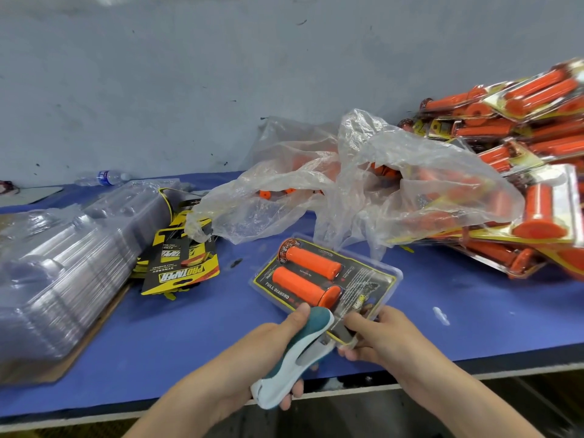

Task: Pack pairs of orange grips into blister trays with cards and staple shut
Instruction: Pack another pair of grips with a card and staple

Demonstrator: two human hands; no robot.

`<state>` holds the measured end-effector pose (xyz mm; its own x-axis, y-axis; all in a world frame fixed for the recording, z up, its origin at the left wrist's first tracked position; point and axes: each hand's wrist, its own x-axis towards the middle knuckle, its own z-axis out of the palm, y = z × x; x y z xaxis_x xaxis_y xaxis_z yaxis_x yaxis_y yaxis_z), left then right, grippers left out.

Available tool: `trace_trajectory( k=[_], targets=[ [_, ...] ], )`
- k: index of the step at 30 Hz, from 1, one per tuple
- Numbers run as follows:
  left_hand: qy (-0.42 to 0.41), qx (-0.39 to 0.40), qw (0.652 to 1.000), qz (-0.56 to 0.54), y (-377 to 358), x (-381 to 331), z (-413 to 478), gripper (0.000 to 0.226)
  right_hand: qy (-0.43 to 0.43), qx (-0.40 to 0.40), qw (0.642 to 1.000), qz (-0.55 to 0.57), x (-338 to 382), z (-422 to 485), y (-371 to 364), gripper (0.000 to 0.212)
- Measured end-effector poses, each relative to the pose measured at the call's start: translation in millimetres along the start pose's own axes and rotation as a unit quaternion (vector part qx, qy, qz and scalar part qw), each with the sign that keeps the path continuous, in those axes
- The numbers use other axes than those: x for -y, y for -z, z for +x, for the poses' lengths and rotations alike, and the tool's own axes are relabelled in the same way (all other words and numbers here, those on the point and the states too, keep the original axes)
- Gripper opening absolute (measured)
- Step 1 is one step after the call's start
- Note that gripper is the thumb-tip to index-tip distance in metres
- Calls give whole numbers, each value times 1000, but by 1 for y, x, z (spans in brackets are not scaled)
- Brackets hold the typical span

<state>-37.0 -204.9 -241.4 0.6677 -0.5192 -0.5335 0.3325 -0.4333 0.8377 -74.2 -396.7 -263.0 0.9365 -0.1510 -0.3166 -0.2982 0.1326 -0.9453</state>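
- Blister tray: lies on the blue table close to its front edge, directly ahead of both hands. It holds 2 orange grips side by side over a black-and-yellow card.
- Long axis: tray and grips run on a diagonal, from far-left to near-right, so that 1 corner of the tray points toward the person.
- Right hand: thumb and fingers pinch the tray at that near corner. Whether the corner is lifted off the table cannot be told.
- Left hand: wrapped around a teal-and-white stapler, thumb laid along its top. It touches the stapler only, not the tray.
- Stapler: its body runs from near-left to far-right, roughly across the tray's long axis. Its nose meets the tray's rim at the near corner, just beside the right hand's fingertips.
- Judgement: the step in hand appears to be stapling this corner. The squeeze depends on the rim sitting squarely in the stapler's mouth, and the right hand is the nearer one to steady or turn the tray.
- Surroundings: a stack of empty trays and loose cards toward the left edge, a plastic bag behind the tray, a pile of finished packs toward the right edge.
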Motion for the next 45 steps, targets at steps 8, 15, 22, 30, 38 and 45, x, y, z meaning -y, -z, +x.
trace_trajectory(
  k=[8,15,22,30,38,45],
  targets=[
    [-16,-22,1000,12,-12,-7,11,81,8,17,1000,-15,-2,-2,-1,17],
    [-3,-36,999,7,-17,-11,13,69,7,16,1000,-7,-6,-2,-2,17],
    [-11,-42,999,20,-15,-6,17,69,7,26,999,18,-5,-2,-1,33],
    [-27,-38,999,-11,-19,-9,22,59,-15,23,996,84,-4,0,1,30],
    [-15,-6,997,69,5,-11,17,77,-22,9,998,66,-5,0,6,30],
    [-85,-315,850,413,89,17,13,86,-4,-12,998,66,-2,-4,4,21]
  ],
)
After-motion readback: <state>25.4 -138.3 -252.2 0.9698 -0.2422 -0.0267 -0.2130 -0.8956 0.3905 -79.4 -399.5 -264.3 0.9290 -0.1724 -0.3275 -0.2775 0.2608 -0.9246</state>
